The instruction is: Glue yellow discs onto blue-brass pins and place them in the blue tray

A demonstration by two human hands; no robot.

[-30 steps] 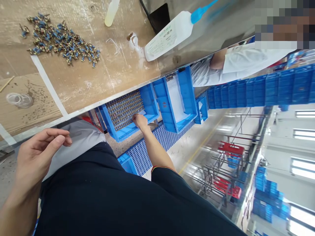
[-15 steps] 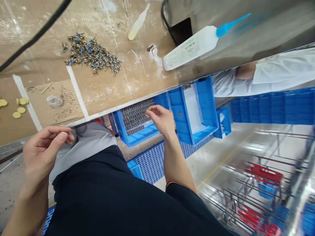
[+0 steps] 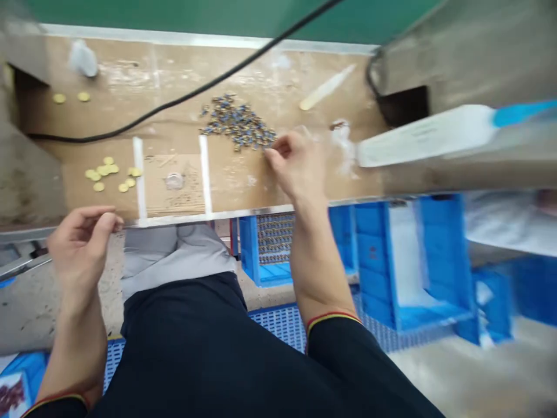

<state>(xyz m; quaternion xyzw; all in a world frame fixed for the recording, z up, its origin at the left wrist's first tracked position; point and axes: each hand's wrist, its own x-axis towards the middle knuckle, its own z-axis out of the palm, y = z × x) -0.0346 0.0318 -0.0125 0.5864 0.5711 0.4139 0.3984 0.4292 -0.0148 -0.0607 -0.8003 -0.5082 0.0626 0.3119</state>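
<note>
My right hand (image 3: 302,165) is at the right edge of a pile of small brass-coloured and blue metal parts (image 3: 237,123) on the brown bench top (image 3: 235,180). Its thumb and forefinger come together in a pinch; whatever is between them is too small to make out. My left hand (image 3: 82,244) hovers at the bench's front edge, left of my lap, its fingers curled and the thumb against them. I cannot make out what that hand holds, if anything. Several yellow discs (image 3: 104,169) lie beyond it, beside a taped cardboard patch (image 3: 191,194) with a small clear ring-shaped piece (image 3: 174,181).
A black cable (image 3: 204,93) crosses above the bench. To the right lie a white bottle with a blue nozzle (image 3: 429,136) and a slim pale tube (image 3: 326,88). Below the edge stand blue crates (image 3: 376,261), one with rows of parts (image 3: 275,238). A person's white sleeve (image 3: 505,217) shows at right.
My right hand has moved from above the blue crate up to the pile on the bench. My left hand stays near the front edge. The view has turned, showing more of the bench's left side.
</note>
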